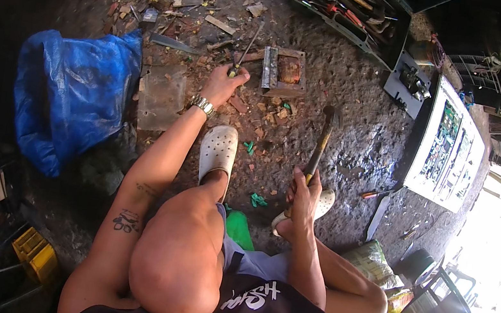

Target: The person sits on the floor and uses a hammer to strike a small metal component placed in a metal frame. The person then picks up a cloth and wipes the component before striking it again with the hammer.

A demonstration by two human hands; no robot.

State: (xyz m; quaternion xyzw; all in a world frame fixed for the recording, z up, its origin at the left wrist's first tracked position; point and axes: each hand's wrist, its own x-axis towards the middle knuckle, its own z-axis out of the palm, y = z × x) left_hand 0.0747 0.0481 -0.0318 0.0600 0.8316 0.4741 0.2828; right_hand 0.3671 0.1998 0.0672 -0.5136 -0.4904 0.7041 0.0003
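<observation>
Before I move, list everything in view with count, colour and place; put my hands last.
screwdriver: one, dark with yellow handle, upper centre
hammer: one, dark head, yellowish handle, right of centre
framed coil: one, brown and grey, upper centre
open toolbox: one, dark green, top
tarp: one, blue, left
panel: one, white with green, right
flat sheet: one, brownish, beside tarp
plastic scraps: several, green, ground
wood scraps: several, tan, ground
clogs: two, off-white, on the feet
wristwatch: one, metallic, left wrist
dim edges: too dark to itemise
left hand: one, bare, holding the screwdriver
right hand: one, bare, holding the hammer
</observation>
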